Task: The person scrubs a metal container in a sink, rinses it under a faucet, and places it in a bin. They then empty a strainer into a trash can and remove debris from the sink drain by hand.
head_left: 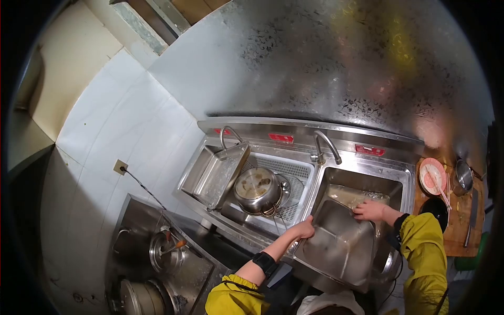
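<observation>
A deep rectangular steel pan [336, 244] is tilted over the front edge of the right sink basin [407, 191]. My left hand [303, 229] is closed on the pan's left rim. At its far right corner, my right hand [370, 210] rests with bent fingers against the pan; whatever lies under those fingers is hidden. Cloudy water [346, 195] stands in the basin behind the pan. Above the basin, a curved faucet [328, 144] shows no visible flow.
To the left, a white perforated basket [299, 170] holds a steel pot [257, 185]. Another steel pan [231, 176] leans beside it. On the right, a wooden board [457, 226] carries a pink-and-white bowl [433, 176], chopsticks, a small pot [463, 176] and a cleaver [472, 212]. A stove stands lower left.
</observation>
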The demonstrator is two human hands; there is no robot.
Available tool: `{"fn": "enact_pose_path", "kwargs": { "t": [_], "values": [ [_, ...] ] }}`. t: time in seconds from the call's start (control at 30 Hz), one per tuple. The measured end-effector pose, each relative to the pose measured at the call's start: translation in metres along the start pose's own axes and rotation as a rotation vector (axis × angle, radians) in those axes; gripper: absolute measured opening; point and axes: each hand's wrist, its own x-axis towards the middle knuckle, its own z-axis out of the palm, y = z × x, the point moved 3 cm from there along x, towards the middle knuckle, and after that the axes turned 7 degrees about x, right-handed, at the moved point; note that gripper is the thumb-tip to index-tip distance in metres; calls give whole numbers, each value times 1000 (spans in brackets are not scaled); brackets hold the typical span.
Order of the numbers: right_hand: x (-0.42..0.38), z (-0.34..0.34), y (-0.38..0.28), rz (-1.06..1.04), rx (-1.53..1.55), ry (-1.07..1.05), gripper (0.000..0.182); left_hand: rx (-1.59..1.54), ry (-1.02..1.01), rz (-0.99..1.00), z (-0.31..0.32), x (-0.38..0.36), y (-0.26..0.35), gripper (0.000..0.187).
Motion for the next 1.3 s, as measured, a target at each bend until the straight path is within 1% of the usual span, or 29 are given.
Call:
{"fn": "enact_pose_path", "kwargs": {
  "t": [0.07, 0.1, 0.2, 0.23, 0.27, 0.3, 0.37, 0.47, 0.5, 0.53, 0.57, 0.6, 0.63, 0.67, 0.7, 0.73, 0.8, 0.83, 0.93, 0.97, 1.03, 1.07, 1.13, 1.17, 1.27, 1.3],
  "values": [
    [-24, 17, -12, 15, 173, -155, 23, -4, -45, -69, -6, -11, 0, 72],
    [-30, 18, -18, 21, 233, -157, 22, -37, -62, -79, -6, -12, -4, 72],
    [-32, 21, -29, -116, 300, -226, 25, -106, -129, -91, -3, -14, -7, 76],
    [-21, 28, -37, -235, 331, -279, 22, -103, -153, -81, -6, -20, 1, 78],
    [-7, 44, -48, -222, 449, -213, 22, -100, -170, -74, -10, -22, 7, 79],
    [5, 63, -63, -211, 566, -142, 22, -162, -159, -33, 0, -8, -5, 87],
    [33, 75, -93, -328, 384, -326, 21, -173, -191, -59, -3, -9, -2, 90],
    [57, 123, -98, -50, 735, -239, 25, -161, -244, -111, -5, -6, -10, 90],
    [61, 122, -87, -67, 594, -393, 24, -142, -278, -127, -10, -13, -6, 89],
    [66, 127, -73, -163, 497, -154, 21, -108, -297, -143, -7, -10, -11, 89],
    [73, 111, -64, -354, 29, 50, 20, -73, -316, -159, -3, -7, -17, 89],
    [87, 93, -58, -164, -37, 84, 15, -109, -306, -123, 5, 5, -28, 91],
    [97, 78, -50, -141, -110, 159, 16, -148, -299, -89, 15, 16, -38, 92],
    [105, 65, -42, -196, -50, 182, 16, -186, -294, -52, 21, 23, -42, 93],
    [108, 55, -36, -201, -128, 182, 16, -144, -288, -99, -8, -13, 2, 91],
    [108, 47, -32, -206, -207, 182, 16, -149, -271, -68, -8, -11, -2, 90],
    [98, 42, -23, -129, -268, 116, 15, -160, -224, -5, -13, -7, -7, 88],
    [92, 39, -20, -90, -297, 84, 15, -195, -229, 20, -18, -15, 2, 83],
    [64, 23, -19, 7, -58, -136, 15, -205, -189, 192, -9, -2, -5, 75],
    [49, 13, -24, -5, -119, -139, 12, -234, -164, 219, -7, -1, -6, 75],
    [23, 9, -37, -4, -146, -207, 12, -295, -107, 272, -8, -3, -3, 74],
    [10, 9, -42, 0, -162, -241, 12, -306, -87, 260, -11, -5, -1, 74],
    [-19, 5, -43, 159, 25, -308, 13, -327, -46, 235, -18, -15, 6, 73],
    [-30, 4, -43, 240, 119, -337, 13, -361, -104, 189, -20, -13, 4, 71],
    [-54, -29, -11, 654, 2, -223, 13, -605, -41, 80, -9, -1, -22, 64],
    [-63, -41, 2, 718, -31, -138, 13, -636, -43, 145, -1, 11, -37, 61]
  ]
}}
